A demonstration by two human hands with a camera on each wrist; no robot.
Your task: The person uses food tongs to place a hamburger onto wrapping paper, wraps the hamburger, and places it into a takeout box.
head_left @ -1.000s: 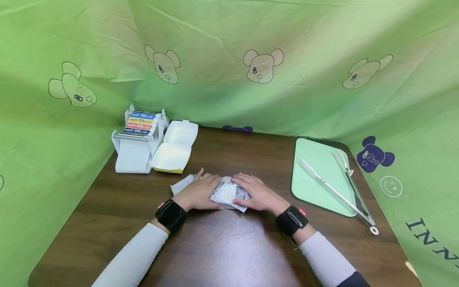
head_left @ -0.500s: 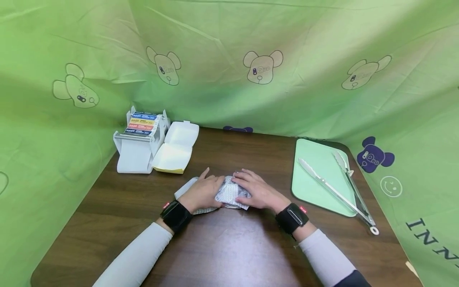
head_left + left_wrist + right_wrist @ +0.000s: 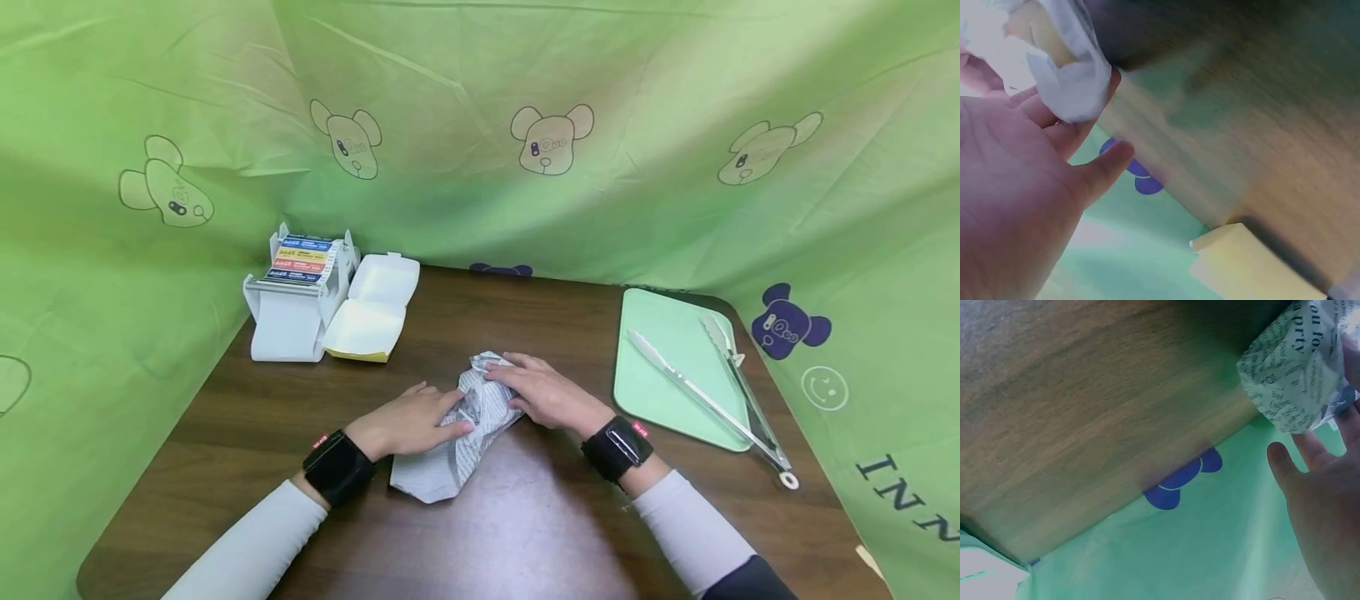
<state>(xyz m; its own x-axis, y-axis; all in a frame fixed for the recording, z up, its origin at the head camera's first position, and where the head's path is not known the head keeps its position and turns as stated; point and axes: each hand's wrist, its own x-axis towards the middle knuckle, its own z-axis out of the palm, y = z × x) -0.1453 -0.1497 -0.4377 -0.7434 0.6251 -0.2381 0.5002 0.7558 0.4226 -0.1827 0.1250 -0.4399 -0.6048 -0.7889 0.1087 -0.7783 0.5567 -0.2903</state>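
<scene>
A crumpled sheet of printed wrapping paper (image 3: 480, 404), patterned like newsprint, lies folded into a bundle on the table. Its loose pale end points toward the person's left. Something tan shows inside the paper (image 3: 1072, 84) in the left wrist view; its kind cannot be told. My left hand (image 3: 411, 421) touches the bundle's left side, fingers and thumb stretched over the fold. From the right, my right hand (image 3: 551, 392) holds the bundle, fingers over the top and thumb on the near side. The right wrist view hides part of those fingers behind the printed paper (image 3: 1297, 369).
At the back left stand a white dispenser (image 3: 288, 317) with a coloured label and an open white-lined box (image 3: 367, 325). A mint cutting board (image 3: 652, 383) bearing metal tongs (image 3: 697, 396) lies to the right. Green cloth (image 3: 450, 167) surrounds the table.
The bundle has been turned, so its loose end now swings toward the front. My left hand has shifted slightly left and lower; the right hand stays on the bundle.
</scene>
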